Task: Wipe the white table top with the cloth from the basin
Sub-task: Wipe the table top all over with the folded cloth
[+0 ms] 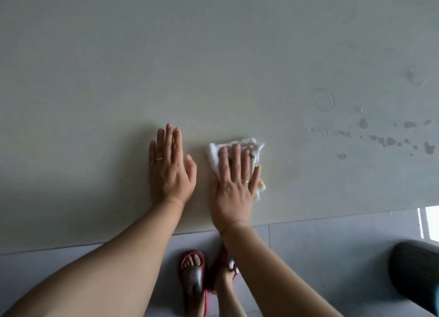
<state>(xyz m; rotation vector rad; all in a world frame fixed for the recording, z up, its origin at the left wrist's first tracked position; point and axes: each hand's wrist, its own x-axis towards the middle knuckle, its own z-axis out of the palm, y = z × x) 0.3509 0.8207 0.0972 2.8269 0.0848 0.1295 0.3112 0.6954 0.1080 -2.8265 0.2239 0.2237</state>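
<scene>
Cloth is lying bunched on the white table top, near the front edge and a little right of centre. It is white, with small yellow patches showing at its right side. Right hand is pressing down on it, palm flat, fingers straight and close together, not curling round the fabric. Cloth edges are showing past the fingertips and along both sides of the hand. Left hand is resting flat on the bare surface just beside the right hand, fingers straight, thumb slightly spread, holding nothing and not touching the cloth. A thin left-hand ring and a right-hand ring are showing, one on a finger of each hand. Both forearms are reaching in from the bottom of the view across the table edge. Wet spots are sitting scattered on the surface well to the right of the cloth, apart from it. A faint ring-shaped mark is showing beyond them, farther from the person. Below the table edge, grey floor tiles are showing. A foot in a dark red sandal is standing there between the forearms. A dark ribbed object is sitting at lower right; what it is cannot be told.
</scene>
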